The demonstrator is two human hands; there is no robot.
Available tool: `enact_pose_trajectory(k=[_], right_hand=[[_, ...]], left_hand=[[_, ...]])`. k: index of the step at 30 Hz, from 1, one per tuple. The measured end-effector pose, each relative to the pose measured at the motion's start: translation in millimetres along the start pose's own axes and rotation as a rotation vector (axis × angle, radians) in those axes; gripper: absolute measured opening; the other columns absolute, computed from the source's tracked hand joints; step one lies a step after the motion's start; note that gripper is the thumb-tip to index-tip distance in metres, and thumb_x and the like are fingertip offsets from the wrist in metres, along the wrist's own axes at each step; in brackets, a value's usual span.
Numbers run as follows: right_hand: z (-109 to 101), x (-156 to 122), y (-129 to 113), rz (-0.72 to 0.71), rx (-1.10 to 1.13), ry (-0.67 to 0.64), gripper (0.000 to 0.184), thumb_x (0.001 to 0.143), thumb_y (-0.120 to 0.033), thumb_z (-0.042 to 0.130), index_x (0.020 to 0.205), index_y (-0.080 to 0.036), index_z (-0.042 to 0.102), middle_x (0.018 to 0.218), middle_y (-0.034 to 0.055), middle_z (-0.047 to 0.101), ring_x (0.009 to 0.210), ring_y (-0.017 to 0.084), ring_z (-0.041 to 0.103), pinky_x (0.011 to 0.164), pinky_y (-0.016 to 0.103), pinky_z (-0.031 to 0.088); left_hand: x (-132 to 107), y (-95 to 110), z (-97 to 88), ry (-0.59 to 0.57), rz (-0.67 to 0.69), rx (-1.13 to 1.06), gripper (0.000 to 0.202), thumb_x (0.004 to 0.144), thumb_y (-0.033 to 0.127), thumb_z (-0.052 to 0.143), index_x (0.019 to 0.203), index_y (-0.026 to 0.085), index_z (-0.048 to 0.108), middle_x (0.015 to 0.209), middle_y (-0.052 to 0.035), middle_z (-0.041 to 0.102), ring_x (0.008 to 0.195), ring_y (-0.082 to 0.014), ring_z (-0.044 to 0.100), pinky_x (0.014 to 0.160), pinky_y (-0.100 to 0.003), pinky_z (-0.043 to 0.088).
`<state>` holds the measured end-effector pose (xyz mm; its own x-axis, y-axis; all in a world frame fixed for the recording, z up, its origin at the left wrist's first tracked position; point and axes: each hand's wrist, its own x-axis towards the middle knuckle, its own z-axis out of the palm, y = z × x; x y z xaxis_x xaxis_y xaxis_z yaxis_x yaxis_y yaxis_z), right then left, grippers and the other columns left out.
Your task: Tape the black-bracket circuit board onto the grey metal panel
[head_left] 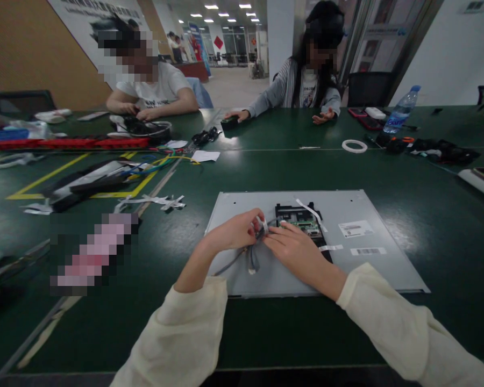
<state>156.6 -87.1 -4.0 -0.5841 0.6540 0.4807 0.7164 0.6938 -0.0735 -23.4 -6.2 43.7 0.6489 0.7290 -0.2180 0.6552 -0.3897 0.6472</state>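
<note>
A grey metal panel (363, 258) lies flat on the green table (266, 166) in front of me. A green circuit board (302, 220) sits in a black frame near its middle, with white tape strips beside it. My left hand (236, 232) is closed in a pinch on a small piece of white tape (261, 224) at a bundle of grey cables (242, 257). My right hand (296, 248) rests on the panel beside the board, its fingers pressed to the same cable bundle.
Two people sit at the far side of the table. A roll of white tape (354, 145), a water bottle (401, 110) and black parts (439, 149) lie far right. Red strips (64, 143), coloured wires (153, 164) and tape scraps (157, 202) lie left.
</note>
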Motion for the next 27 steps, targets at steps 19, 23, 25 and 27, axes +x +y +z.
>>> enact_pose_trajectory(k=[19,23,25,27], right_hand=[[-9.8,-1.3,0.6,0.202,0.211,0.254,0.030,0.092,-0.012,0.045,0.115,-0.012,0.063,0.116,0.0086,0.065,0.107,0.019,0.059,0.098,0.034,0.047],[-9.4,-2.4,-0.5,0.168,0.234,0.268,0.031,0.093,-0.013,0.043,0.118,-0.012,0.061,0.117,0.0097,0.064,0.109,0.018,0.058,0.098,0.034,0.047],[-8.6,-2.8,-1.5,0.143,0.216,0.241,0.031,0.093,-0.013,0.042,0.119,-0.011,0.061,0.117,0.0101,0.064,0.109,0.018,0.058,0.098,0.035,0.047],[-7.0,-3.0,-2.2,0.119,0.184,0.199,0.031,0.093,-0.012,0.042,0.118,-0.010,0.061,0.117,0.0105,0.064,0.109,0.018,0.058,0.098,0.035,0.047]], left_hand=[[7.7,-1.7,0.0,0.214,-0.177,-0.248,0.028,0.079,0.034,0.049,0.100,0.018,0.056,0.075,-0.0048,0.067,0.061,-0.0171,0.063,0.049,-0.024,0.041],[8.2,3.9,1.6,0.196,-0.184,-0.372,0.027,0.082,0.039,0.050,0.098,0.018,0.057,0.080,-0.0061,0.069,0.061,-0.0155,0.063,0.046,-0.021,0.038],[9.1,2.8,2.4,0.217,-0.149,-0.419,0.026,0.080,0.036,0.055,0.099,0.018,0.057,0.081,-0.0052,0.069,0.064,-0.0147,0.064,0.047,-0.020,0.039],[10.8,-0.5,3.2,0.261,-0.130,-0.453,0.028,0.075,0.030,0.061,0.101,0.018,0.057,0.077,-0.0036,0.068,0.064,-0.0136,0.063,0.050,-0.020,0.041]])
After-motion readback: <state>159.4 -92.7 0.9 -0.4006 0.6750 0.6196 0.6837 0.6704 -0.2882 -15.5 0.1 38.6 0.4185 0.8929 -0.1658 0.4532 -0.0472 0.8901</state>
